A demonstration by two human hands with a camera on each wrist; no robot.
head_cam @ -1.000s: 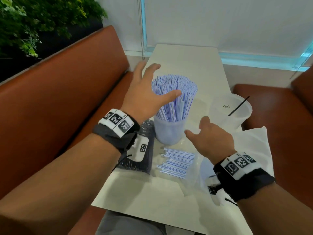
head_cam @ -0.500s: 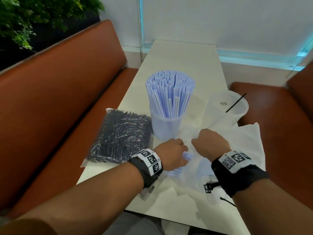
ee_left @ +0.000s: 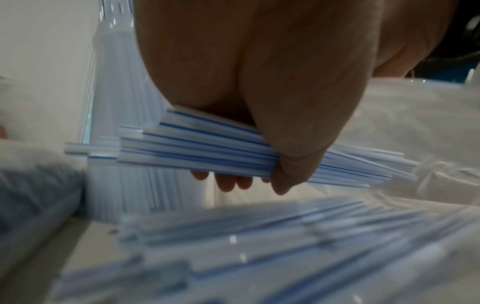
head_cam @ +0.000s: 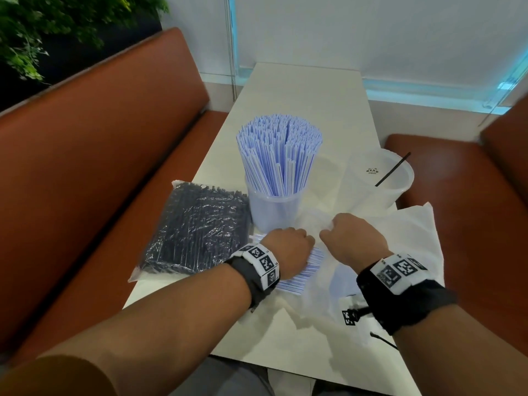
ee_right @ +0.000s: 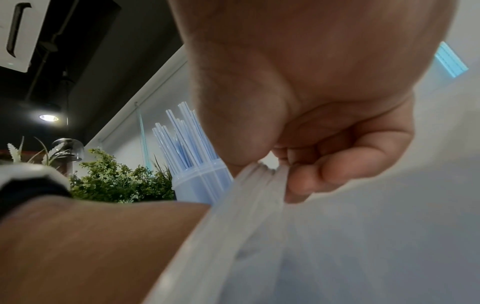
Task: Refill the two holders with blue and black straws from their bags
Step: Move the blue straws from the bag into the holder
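Presently left hand point(head_cam: 288, 247) curls round a bundle of blue straws point(ee_left: 207, 152) just before the blue holder point(head_cam: 274, 210); right hand point(head_cam: 351, 238) pinches the clear bag point(head_cam: 323, 281) edge (presumably steadying it for withdrawal).

Bare forearms; black wristbands point(head_cam: 405, 298) (each topped with white blocks bearing black square-pattern markers).
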